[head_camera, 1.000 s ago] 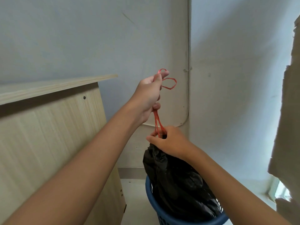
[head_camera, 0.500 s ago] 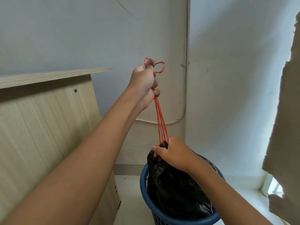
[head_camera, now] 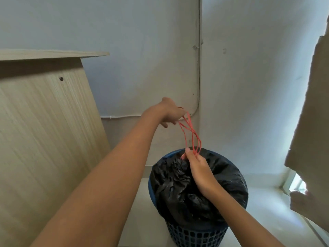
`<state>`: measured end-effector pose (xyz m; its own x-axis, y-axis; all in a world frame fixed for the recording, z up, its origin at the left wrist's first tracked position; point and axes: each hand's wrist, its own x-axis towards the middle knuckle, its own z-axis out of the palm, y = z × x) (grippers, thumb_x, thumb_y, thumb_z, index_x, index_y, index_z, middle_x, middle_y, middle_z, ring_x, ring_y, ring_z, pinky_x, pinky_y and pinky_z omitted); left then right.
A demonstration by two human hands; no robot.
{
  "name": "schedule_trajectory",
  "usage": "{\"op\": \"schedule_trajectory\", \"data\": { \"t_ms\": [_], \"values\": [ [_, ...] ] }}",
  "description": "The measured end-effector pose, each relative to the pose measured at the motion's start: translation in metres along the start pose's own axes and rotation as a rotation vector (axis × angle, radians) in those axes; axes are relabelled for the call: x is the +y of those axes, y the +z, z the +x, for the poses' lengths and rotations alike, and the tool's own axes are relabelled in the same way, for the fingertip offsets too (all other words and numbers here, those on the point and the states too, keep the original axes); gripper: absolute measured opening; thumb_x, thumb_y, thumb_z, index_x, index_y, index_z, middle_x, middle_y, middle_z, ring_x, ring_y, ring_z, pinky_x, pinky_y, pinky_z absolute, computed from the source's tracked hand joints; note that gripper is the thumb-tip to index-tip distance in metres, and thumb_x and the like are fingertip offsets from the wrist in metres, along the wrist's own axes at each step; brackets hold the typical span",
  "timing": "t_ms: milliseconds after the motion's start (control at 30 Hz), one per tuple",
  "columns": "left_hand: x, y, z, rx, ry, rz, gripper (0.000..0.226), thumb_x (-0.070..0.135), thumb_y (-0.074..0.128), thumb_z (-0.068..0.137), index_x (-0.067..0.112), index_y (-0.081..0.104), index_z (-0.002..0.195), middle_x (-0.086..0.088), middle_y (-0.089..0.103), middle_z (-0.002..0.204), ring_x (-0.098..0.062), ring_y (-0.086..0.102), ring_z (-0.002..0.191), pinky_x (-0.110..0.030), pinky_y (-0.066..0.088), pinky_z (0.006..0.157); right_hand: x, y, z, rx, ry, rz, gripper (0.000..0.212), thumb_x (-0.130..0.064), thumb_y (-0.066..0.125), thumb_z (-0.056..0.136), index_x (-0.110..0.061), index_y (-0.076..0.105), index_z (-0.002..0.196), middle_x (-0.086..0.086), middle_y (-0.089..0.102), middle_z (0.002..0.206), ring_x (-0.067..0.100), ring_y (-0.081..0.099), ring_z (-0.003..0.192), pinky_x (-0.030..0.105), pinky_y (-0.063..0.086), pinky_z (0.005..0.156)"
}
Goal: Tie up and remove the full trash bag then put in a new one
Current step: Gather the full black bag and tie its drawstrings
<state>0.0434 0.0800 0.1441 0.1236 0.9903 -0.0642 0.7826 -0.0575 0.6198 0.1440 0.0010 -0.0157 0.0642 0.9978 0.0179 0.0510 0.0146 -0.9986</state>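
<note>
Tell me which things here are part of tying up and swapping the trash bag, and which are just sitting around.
Part of the job:
black trash bag
red drawstrings
blue bin
left hand, holding the strings' upper end
right hand, pinching them at the bag's neck

Just there:
wooden cabinet
wall cable

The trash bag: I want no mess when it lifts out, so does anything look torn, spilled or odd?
Nothing stands out. The black trash bag sits gathered inside the blue bin with no visible tear or spill. The left hand holds the red drawstrings up; the right hand pinches them at the bag's neck.
</note>
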Motion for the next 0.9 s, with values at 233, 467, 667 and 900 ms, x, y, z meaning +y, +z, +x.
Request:
{"op": "schedule_trajectory", "data": {
  "t_ms": [233,467,667,900],
  "values": [
    [-0.058,0.037,-0.016,0.237,0.038,-0.237,0.062,0.061,0.061,0.088,0.014,0.047,0.126,-0.005,0.069,0.119,-0.023,0.067,0.107,-0.035,0.054,0.091,-0.002,-0.015,0.014,-0.008,0.037,-0.010,0.047,-0.049,0.026,0.106,-0.021,0.063,0.110,-0.005,0.064,0.101,0.006,0.058,0.095,0.019,0.039,0.072],
    [-0.070,0.094,-0.044,0.021,0.083,-0.272,0.046,0.063,0.080,0.071,0.024,0.081,0.095,0.011,0.078,0.088,0.000,0.071,0.083,-0.026,0.057,0.085,-0.001,-0.022,0.034,-0.029,0.266,0.377,0.074,-0.062,0.016,0.102,-0.009,0.069,0.108,0.012,0.072,0.108,0.021,0.068,0.100,0.032,0.055,0.086],
    [-0.075,0.097,-0.039,0.103,0.094,-0.257,0.020,0.044,0.085,0.076,0.024,0.082,0.081,0.010,0.073,0.067,-0.005,0.066,0.065,-0.026,0.055,0.069,0.003,-0.033,0.035,-0.048,0.197,0.344,0.044,-0.033,0.035,0.108,-0.009,0.066,0.088,0.003,0.077,0.076,0.012,0.073,0.077,0.024,0.055,0.069],
    [-0.083,0.100,-0.038,0.018,0.113,-0.376,0.032,0.050,0.077,0.078,0.021,0.081,0.091,-0.001,0.079,0.089,-0.016,0.075,0.088,-0.043,0.057,0.094,-0.002,-0.036,0.027,0.060,0.103,0.202,0.053,-0.053,0.075,0.080,-0.003,0.076,0.097,0.005,0.079,0.095,0.020,0.072,0.084,0.038,0.054,0.079]
  ]
}}
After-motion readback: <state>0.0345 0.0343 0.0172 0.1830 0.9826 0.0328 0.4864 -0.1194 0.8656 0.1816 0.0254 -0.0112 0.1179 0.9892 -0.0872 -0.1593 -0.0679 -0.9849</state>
